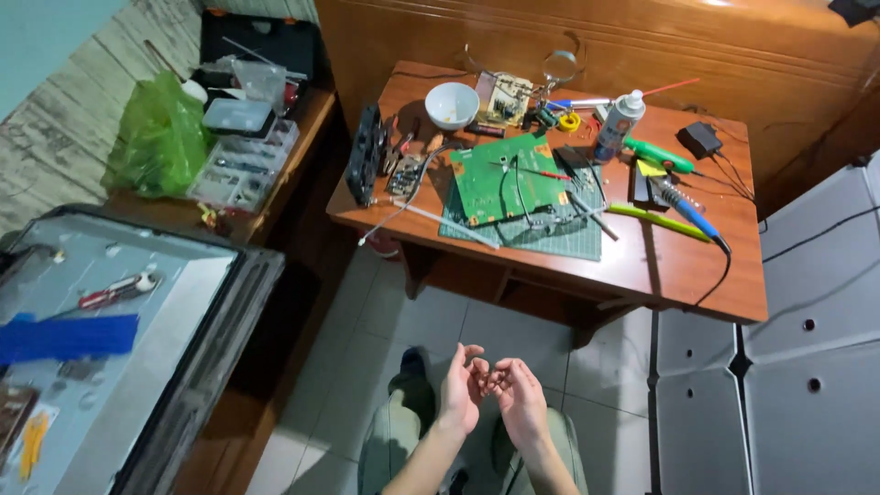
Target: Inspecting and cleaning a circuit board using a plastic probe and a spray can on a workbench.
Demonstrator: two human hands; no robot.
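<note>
Both hands are raised in front of the person's lap, low in the view. The left hand (461, 390) and the right hand (521, 401) face each other with fingertips meeting, fingers loosely curled and partly spread. Whether anything small is pinched between them cannot be told; nothing shows in either palm. The nearest worked-on thing is the green circuit board (506, 179), a flat rectangular panel, bright green with fine pale traces, lying slightly askew on a darker green cutting mat (559, 240) on the wooden table (697, 275). Thin black wires curl across its face and a red-handled tool lies on its upper part. From the hands the board sits at about twelve o'clock, well apart, across a stretch of pale tiled floor (403, 321). Around the board: a white bowl (452, 104) at eleven o'clock of it, a white spray can (618, 125) at two o'clock, a blue-handled soldering iron (689, 215) at three o'clock with its cord trailing off the table edge, and a green glue gun (660, 156) just above that. At about ten o'clock from the hands lies a large opened flat screen panel (119, 312) with a blue strip (69, 336) on it, and beyond it a green plastic bag (160, 137) beside clear parts boxes (243, 156). Grey panels (788, 367) stand at three o'clock of the hands.
</note>
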